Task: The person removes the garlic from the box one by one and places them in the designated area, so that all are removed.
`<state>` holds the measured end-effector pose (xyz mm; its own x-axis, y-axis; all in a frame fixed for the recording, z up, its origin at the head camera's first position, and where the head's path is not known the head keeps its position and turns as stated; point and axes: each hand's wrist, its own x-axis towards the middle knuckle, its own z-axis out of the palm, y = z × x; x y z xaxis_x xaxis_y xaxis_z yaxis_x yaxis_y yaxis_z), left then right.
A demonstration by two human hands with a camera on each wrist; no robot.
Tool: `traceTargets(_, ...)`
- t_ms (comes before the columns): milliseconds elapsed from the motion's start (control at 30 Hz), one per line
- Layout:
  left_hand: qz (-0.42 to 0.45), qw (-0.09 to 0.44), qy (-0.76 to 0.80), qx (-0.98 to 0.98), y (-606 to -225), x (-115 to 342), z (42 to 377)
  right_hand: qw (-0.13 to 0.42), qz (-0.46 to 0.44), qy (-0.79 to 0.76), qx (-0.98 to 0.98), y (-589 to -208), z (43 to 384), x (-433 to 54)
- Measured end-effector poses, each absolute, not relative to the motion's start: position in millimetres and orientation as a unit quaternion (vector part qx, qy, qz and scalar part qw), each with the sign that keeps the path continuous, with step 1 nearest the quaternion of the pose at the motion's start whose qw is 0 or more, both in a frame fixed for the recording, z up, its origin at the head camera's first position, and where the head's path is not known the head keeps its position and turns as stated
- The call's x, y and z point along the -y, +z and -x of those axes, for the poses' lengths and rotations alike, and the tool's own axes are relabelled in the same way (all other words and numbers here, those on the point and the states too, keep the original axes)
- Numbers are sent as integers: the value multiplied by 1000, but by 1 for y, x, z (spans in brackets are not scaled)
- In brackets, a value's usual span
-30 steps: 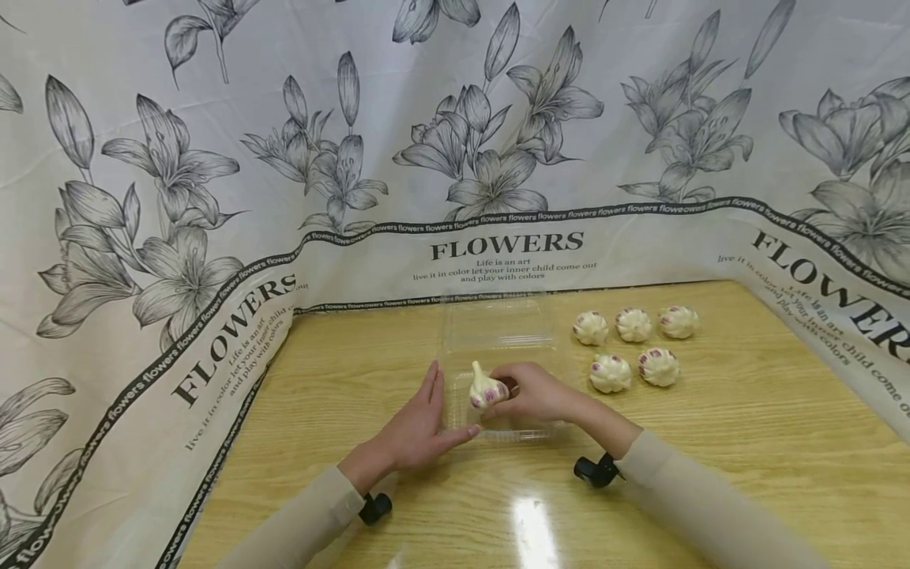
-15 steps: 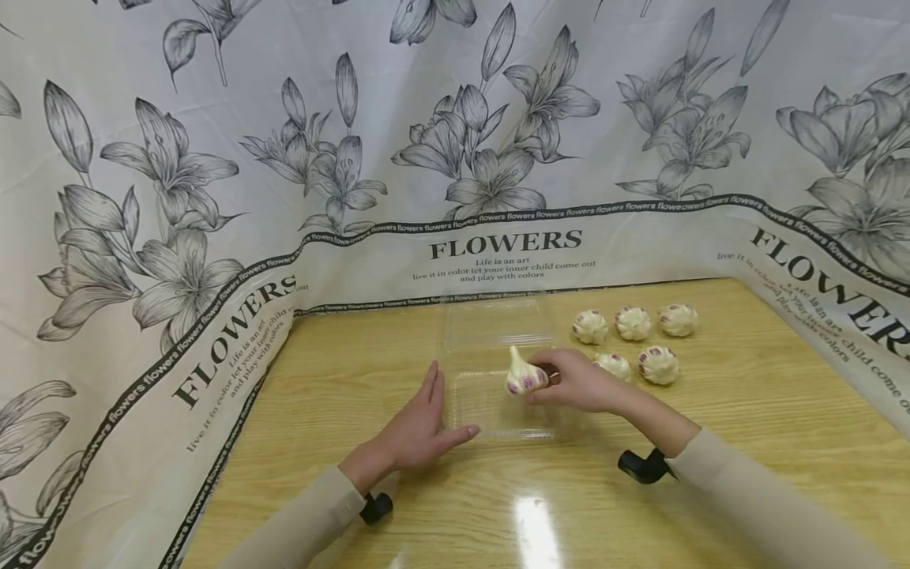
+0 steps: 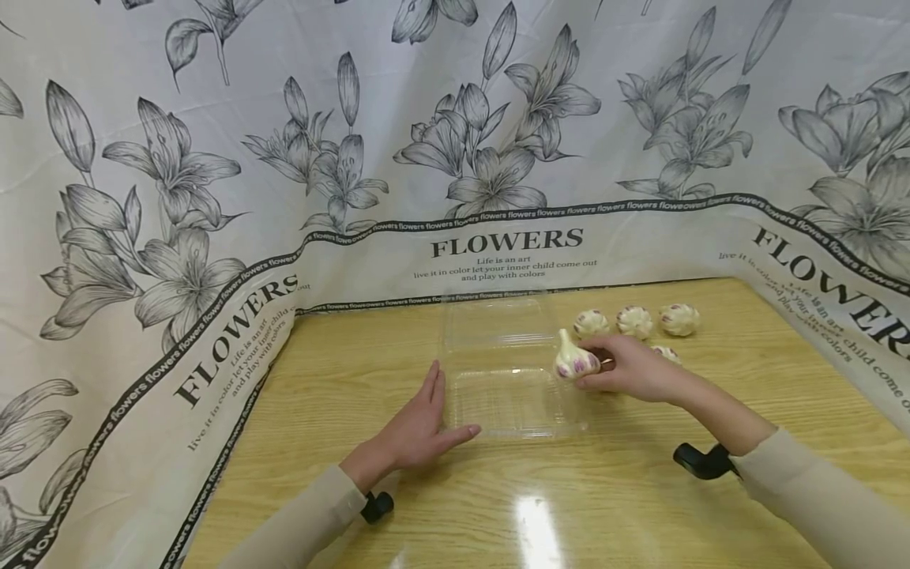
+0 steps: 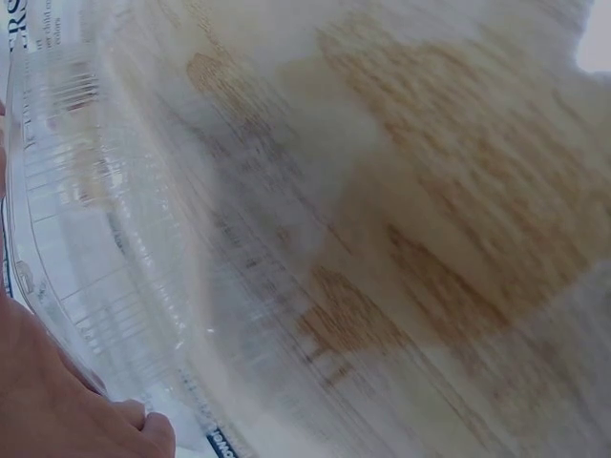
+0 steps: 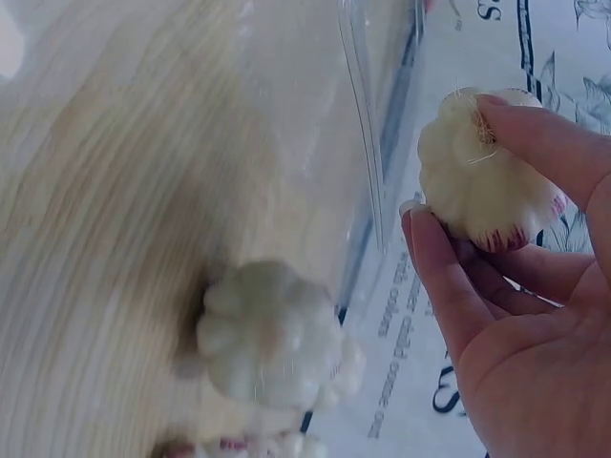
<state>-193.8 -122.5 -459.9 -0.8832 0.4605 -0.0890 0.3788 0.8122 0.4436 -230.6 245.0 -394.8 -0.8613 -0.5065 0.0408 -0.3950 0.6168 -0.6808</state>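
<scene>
A clear plastic clamshell box (image 3: 512,399) lies on the table with its lid (image 3: 494,322) folded back toward the curtain. My left hand (image 3: 412,437) rests against the box's left side, fingers straight and thumb along the front edge. The left wrist view shows part of that hand (image 4: 72,405) beside the ribbed clear plastic (image 4: 119,258). Just past the box's right rim, my right hand (image 3: 633,367) holds a garlic bulb (image 3: 574,359) above the table, stem up, white with purple patches. In the right wrist view, thumb and fingers pinch this bulb (image 5: 468,167).
Three garlic bulbs stand in a back row at right, the middle one (image 3: 633,322) among them. Another bulb (image 3: 667,353) is partly hidden behind my right hand. A flower-printed curtain (image 3: 498,261) borders the wooden table (image 3: 341,356) at the back and sides.
My right hand has lifted the garlic bulb out from over the box and carried it right, past the rim. It now covers part of the front row of bulbs. The left hand stays put.
</scene>
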Motion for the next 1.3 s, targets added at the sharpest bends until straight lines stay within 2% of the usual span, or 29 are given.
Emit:
traceTargets(700, -221, 94, 212, -947, -460, 121, 195, 35, 173, -274, -945, -390, 240, -355)
traceTargets(1300, -220, 94, 216, -947, -461, 123, 195, 46, 133, -238, -961, -410, 249, -417)
